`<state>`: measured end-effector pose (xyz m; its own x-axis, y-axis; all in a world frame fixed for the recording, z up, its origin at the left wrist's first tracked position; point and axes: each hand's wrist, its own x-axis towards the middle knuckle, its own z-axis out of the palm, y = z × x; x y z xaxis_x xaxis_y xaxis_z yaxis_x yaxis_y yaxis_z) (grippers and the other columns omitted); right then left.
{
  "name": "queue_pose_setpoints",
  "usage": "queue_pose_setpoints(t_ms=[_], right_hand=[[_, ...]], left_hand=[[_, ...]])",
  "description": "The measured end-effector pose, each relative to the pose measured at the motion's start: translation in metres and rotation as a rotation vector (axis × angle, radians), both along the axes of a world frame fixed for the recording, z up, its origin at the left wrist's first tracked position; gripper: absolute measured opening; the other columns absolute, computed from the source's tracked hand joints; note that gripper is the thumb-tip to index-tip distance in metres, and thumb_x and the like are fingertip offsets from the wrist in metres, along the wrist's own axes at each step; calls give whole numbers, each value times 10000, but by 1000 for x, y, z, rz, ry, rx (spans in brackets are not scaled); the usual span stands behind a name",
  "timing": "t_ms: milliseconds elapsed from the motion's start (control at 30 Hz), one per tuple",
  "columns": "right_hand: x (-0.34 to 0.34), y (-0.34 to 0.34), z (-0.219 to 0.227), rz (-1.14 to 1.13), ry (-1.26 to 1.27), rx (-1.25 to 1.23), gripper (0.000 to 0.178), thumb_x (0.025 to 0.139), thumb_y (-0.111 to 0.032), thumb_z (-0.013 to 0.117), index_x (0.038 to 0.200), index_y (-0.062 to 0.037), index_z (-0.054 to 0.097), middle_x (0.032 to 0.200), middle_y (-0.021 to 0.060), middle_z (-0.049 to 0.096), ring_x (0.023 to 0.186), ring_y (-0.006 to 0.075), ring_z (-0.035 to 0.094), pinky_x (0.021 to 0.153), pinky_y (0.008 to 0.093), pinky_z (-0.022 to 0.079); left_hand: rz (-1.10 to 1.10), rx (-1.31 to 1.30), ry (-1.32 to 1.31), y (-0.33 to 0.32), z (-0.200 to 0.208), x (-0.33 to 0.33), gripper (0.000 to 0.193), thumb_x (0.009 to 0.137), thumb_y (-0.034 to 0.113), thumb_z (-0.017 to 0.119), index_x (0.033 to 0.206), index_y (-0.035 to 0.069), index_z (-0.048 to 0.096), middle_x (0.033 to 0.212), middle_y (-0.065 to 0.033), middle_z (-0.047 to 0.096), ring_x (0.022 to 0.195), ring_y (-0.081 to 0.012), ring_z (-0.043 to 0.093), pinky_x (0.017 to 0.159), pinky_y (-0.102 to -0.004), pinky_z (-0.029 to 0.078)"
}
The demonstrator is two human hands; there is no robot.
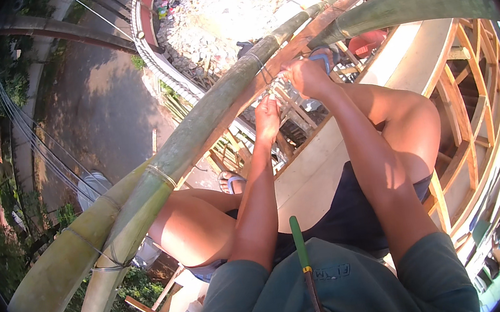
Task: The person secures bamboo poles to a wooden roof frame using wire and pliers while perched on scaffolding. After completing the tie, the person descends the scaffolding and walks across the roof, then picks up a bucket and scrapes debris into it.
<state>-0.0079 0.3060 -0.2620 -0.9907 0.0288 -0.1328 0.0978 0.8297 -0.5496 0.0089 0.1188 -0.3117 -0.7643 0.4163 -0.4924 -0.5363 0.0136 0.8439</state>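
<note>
left hand [267, 117], right hand [308, 78] near the bamboo pole [207, 109]

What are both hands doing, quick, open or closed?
Left hand: closed; can't tell on what.
Right hand: closed, by the wooden beam; can't tell on what.

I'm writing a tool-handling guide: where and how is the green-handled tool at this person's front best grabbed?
Probably around the middle of its green handle, coming from the front, toward the torso. The handle is slim and straight, and its upper end shows beyond the teal shirt; the dark metal shaft lies in front of the shirt, its end not clearly visible.
</note>
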Motion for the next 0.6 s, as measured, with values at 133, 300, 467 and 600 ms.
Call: queue_pose_setpoints(t_ms=[133,300,467,600], right_hand=[[-5,-9,23,20,-49,12,249,918,-241,564,921,-18,676,835,217,664,827,396,645,727,462,510],[-7,-8,39,18,-152,-2,254,914,-252,575,934,-15,664,870,220,670,863,389,648,748,470,510],[-16,-11,24,109,-28,145,286,921,-276,581,976,-7,663,909,202,680,866,385,649,761,455,510],[-9,-7,23,-85,-89,-187,313,946,-289,569,1024,1,657,908,196,676,835,357,646,752,410,502]], left_hand=[[-13,-44,68,-5,-6,0,310,1037,244,427,801,72,531,646,42,439,578,-61,377,539,-241,328],[-95,-164,240,-8,-12,-7,306,1035,241,430,827,45,538,701,11,496,667,-106,446,652,-270,403],[-91,-116,218,-7,-16,-5,317,1036,253,435,812,48,527,697,14,481,656,-94,418,631,-257,379],[-54,115,-134,-6,2,0,309,1042,296,442,831,80,508,598,45,369,523,-74,335,485,-253,298]])
